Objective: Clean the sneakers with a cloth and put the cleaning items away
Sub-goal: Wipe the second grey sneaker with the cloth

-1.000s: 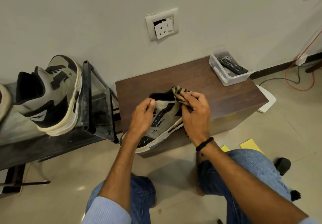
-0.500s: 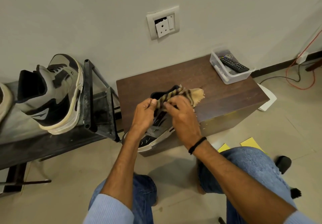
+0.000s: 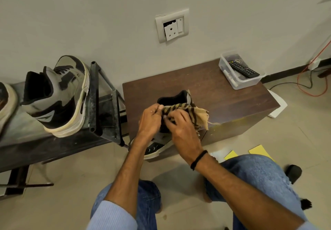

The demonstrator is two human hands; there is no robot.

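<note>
A pale grey wall (image 3: 89, 14) fills the top of the view above a beige tiled floor (image 3: 71, 185). At the left stands a long dark metal rack (image 3: 44, 149). Its upright end frame is just beside the left edge of a low dark brown wooden worktop (image 3: 223, 93). A grey, black and cream high-top sneaker (image 3: 59, 97) rests on the rack, tipped with its sole toward that frame. The pale striped mark on its black side panel carries no writing that can be read.

The matching grey and black sneaker in hand (image 3: 155, 147) is over the worktop's near left corner. Its black collar is up and its toe points down past the front edge toward the person's knees. The left hand (image 3: 150, 120) has its grip curled round the sneaker's upper. The right hand (image 3: 182, 131), with a black wristband (image 3: 198, 160), pinches a tan cloth with dark stripes (image 3: 197, 113) against the shoe, and the cloth's frayed end hangs to the right.

A clear plastic box (image 3: 250, 83) sits at the worktop's far right corner, close to the edge. It holds a black remote control (image 3: 243, 69), with button print too small to read. Bare wood lies between the box and the sneaker.

A white socket plate (image 3: 172, 25) is on the wall. Yellow paper sheets (image 3: 258, 151) lie on the floor by the right knee.
</note>
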